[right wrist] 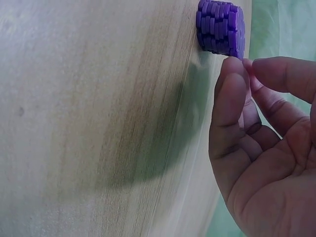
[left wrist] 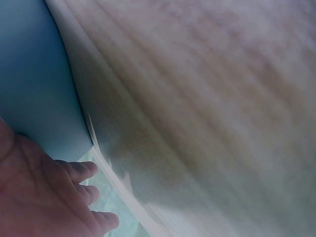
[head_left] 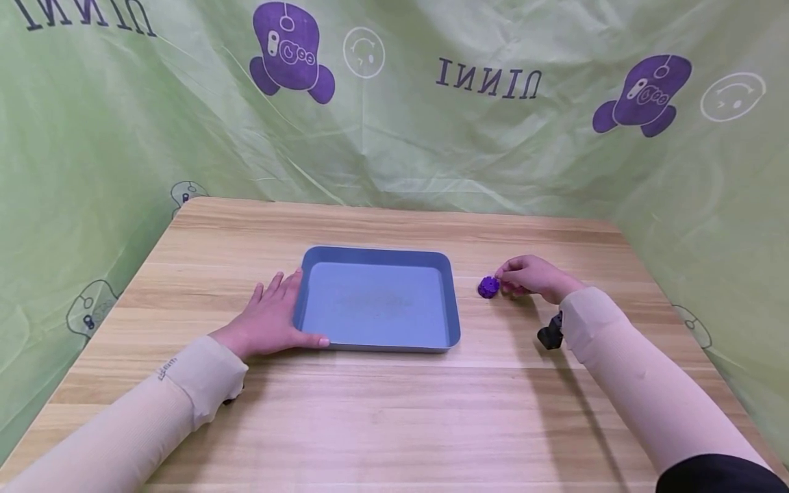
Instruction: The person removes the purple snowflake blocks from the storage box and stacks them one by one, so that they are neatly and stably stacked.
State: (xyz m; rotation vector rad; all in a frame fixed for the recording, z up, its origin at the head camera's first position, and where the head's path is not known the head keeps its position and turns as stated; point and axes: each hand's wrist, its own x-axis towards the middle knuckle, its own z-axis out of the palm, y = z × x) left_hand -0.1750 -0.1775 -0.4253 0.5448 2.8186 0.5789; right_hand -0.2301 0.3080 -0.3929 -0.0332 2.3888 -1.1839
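A shallow blue-grey rectangular tray (head_left: 376, 301) lies on the table. My left hand (head_left: 274, 318) rests against its left side, fingers spread and straight, with the thumb along the front left corner. In the left wrist view the palm (left wrist: 39, 192) is beside the tray wall (left wrist: 39, 74). Right of the tray stands a small stack of purple notched discs (head_left: 489, 287). My right hand (head_left: 533, 277) reaches it from the right, thumb and fingertips pinching at the rim of the stack. The right wrist view shows the purple stack (right wrist: 219, 27) just beyond the fingertips (right wrist: 232, 74).
The wooden table (head_left: 394, 418) stretches around the tray. Green cloth (head_left: 394, 150) with purple prints hangs behind and at both sides of it. A small black device (head_left: 550, 333) hangs under the right wrist.
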